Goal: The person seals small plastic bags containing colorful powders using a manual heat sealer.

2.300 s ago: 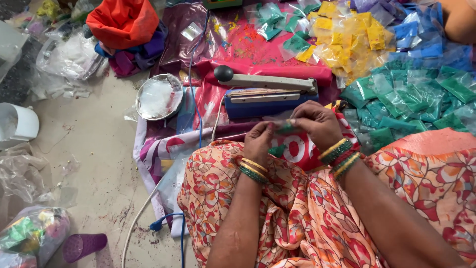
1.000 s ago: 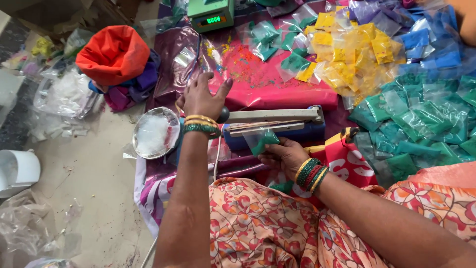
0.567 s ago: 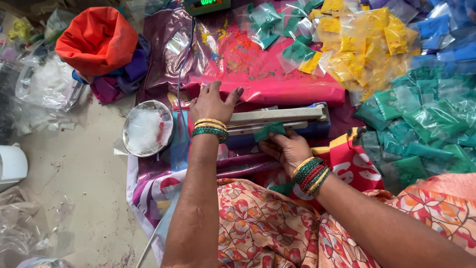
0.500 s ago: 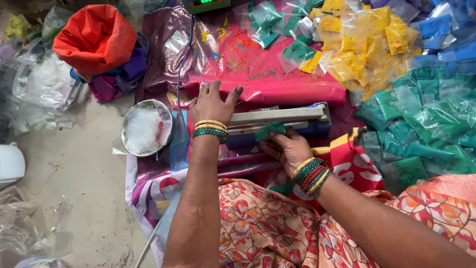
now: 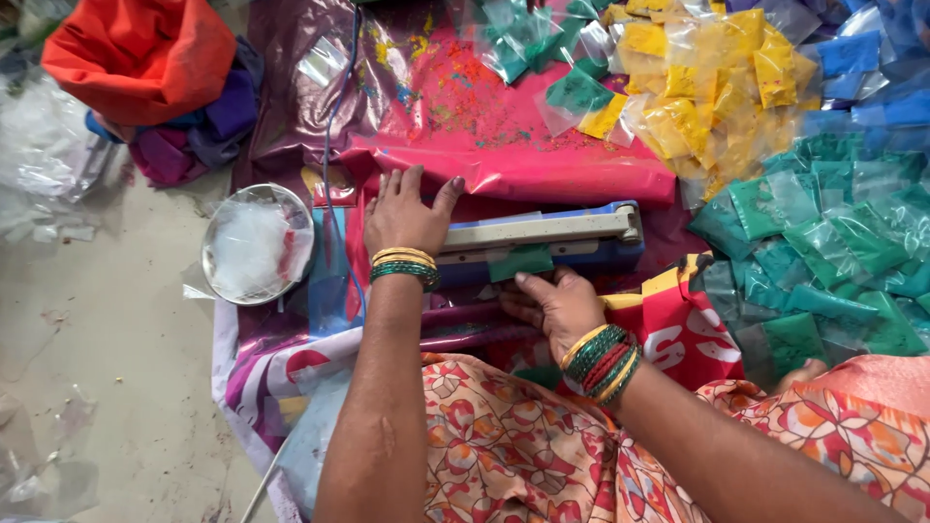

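Left hand (image 5: 402, 215) flat, fingers spread, pressing the heat sealer (image 5: 542, 237) arm's left end. Right hand (image 5: 557, 305) pinches green powder packet (image 5: 520, 261) clamped under sealer bar. Steel bowl (image 5: 257, 242) just left.

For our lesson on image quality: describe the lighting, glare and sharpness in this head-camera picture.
Head view: soft, even light, only faint shadows under the left hand and right hand; glare streaks on the clear plastic in the round dish and on the yellow packets; centre sharp around the sealer bar, edges slightly soft and stretched.
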